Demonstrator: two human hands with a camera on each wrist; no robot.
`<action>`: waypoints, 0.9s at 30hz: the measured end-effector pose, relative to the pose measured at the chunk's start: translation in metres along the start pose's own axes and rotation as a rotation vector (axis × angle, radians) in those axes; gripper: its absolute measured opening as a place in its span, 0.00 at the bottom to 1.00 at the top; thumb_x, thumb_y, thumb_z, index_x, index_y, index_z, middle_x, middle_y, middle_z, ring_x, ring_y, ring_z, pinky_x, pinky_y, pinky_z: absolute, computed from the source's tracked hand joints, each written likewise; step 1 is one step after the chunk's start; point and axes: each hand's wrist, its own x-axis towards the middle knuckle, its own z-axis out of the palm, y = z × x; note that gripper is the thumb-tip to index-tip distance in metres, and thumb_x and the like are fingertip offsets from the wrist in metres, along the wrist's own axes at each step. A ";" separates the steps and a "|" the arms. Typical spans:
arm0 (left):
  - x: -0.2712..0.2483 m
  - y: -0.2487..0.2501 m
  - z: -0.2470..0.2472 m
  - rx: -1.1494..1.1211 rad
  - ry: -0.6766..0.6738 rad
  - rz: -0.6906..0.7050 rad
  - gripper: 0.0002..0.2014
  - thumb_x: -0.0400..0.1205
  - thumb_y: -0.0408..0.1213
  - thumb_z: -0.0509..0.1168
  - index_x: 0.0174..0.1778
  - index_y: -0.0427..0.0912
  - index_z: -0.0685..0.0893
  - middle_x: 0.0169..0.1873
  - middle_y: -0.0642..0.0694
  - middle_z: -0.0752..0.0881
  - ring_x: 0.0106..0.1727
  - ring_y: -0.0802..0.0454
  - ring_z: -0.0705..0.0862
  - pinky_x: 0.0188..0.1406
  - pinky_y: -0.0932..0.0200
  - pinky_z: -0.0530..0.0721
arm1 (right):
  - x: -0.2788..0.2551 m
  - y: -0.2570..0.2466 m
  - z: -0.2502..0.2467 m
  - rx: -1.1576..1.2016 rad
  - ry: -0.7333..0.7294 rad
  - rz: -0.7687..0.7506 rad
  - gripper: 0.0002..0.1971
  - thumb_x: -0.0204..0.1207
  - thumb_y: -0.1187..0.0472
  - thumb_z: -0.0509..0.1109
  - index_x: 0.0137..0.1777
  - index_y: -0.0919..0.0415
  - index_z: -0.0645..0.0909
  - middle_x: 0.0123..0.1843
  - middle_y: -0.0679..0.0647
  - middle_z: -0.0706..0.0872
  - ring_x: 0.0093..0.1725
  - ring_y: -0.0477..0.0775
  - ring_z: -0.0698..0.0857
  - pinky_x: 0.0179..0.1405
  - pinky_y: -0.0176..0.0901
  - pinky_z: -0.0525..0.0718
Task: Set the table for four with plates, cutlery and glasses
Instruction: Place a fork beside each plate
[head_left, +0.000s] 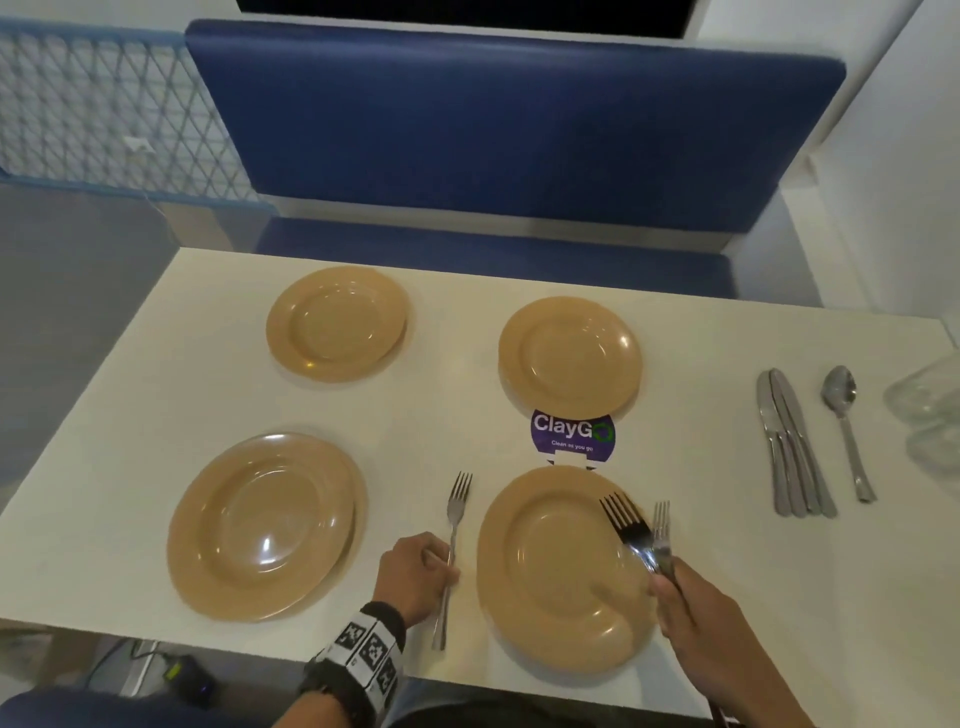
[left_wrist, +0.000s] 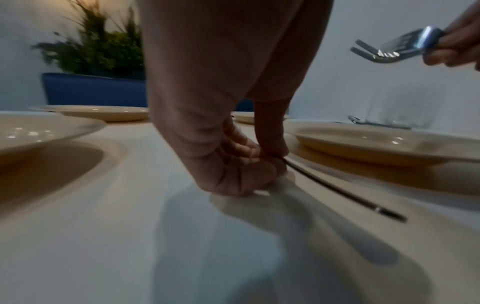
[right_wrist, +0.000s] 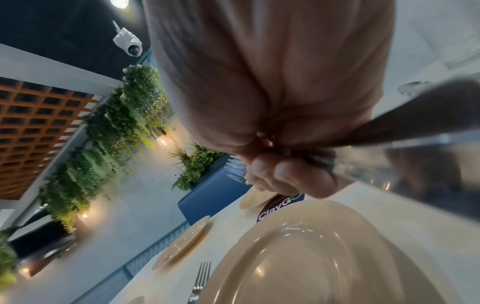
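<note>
Several tan plates sit on the white table (head_left: 727, 571): far left (head_left: 336, 323), far right (head_left: 570, 355), near left (head_left: 265, 526) and near right (head_left: 561, 571). A fork (head_left: 453, 540) lies on the table just left of the near right plate, and my left hand (head_left: 418, 574) pinches its handle (left_wrist: 337, 189) with curled fingers (left_wrist: 249, 158). My right hand (head_left: 685, 608) grips a bunch of forks (head_left: 639, 535) above the right rim of the near right plate. The wrist view shows those fingers (right_wrist: 288, 174) wrapped around the handles.
Knives (head_left: 792, 441) and a spoon (head_left: 847, 426) lie at the table's right side, with clear glasses (head_left: 930, 415) at the right edge. A purple ClayGo sticker (head_left: 571, 435) sits between the right plates. A blue bench (head_left: 498, 119) runs behind the table.
</note>
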 end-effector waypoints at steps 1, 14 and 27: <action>0.003 -0.001 0.003 0.022 0.000 0.014 0.05 0.76 0.34 0.74 0.38 0.48 0.86 0.36 0.50 0.91 0.38 0.53 0.88 0.42 0.58 0.87 | -0.003 0.000 0.001 0.008 0.018 0.005 0.11 0.87 0.56 0.60 0.43 0.52 0.78 0.26 0.48 0.81 0.27 0.44 0.79 0.34 0.46 0.78; -0.003 0.000 0.019 0.137 0.061 0.221 0.21 0.82 0.39 0.73 0.69 0.51 0.77 0.38 0.51 0.87 0.41 0.54 0.88 0.53 0.56 0.89 | -0.020 0.000 0.014 0.053 0.078 0.119 0.11 0.86 0.57 0.61 0.43 0.54 0.80 0.32 0.41 0.86 0.30 0.45 0.82 0.38 0.45 0.80; -0.001 0.003 0.025 0.066 0.091 0.222 0.15 0.83 0.39 0.71 0.64 0.52 0.78 0.32 0.50 0.87 0.33 0.57 0.87 0.45 0.54 0.91 | -0.013 -0.004 0.015 0.018 0.017 0.073 0.11 0.87 0.56 0.60 0.44 0.52 0.80 0.28 0.48 0.83 0.31 0.44 0.82 0.36 0.39 0.79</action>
